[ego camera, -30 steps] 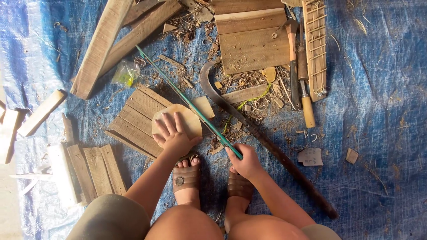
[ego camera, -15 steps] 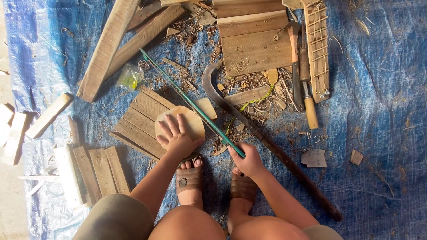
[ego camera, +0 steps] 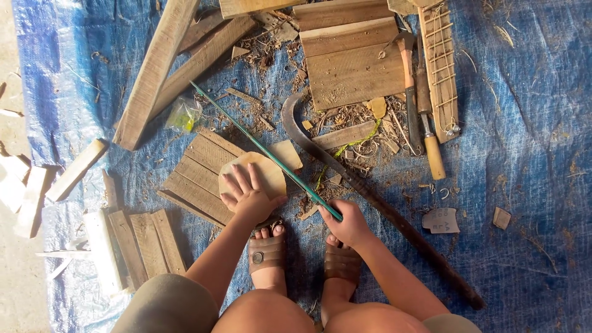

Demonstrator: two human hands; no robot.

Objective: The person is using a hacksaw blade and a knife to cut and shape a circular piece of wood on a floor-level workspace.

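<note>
Two hands busy: my left hand (ego camera: 246,196), fingers spread, presses round wooden disc (ego camera: 262,172) on slat panel (ego camera: 197,179); right hand (ego camera: 348,223) grips green saw (ego camera: 265,151), fingers curled around handle.

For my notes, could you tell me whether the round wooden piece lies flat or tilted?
Flat: the round wooden piece rests on the slats under the left hand.

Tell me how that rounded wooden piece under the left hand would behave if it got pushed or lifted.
The rounded wooden piece looks thin and flat, so probably light and stiff. Resting on the slatted panel, it would likely slide rather than roll. The left hand presses it flat; being thin, it might crack if bent.
</note>
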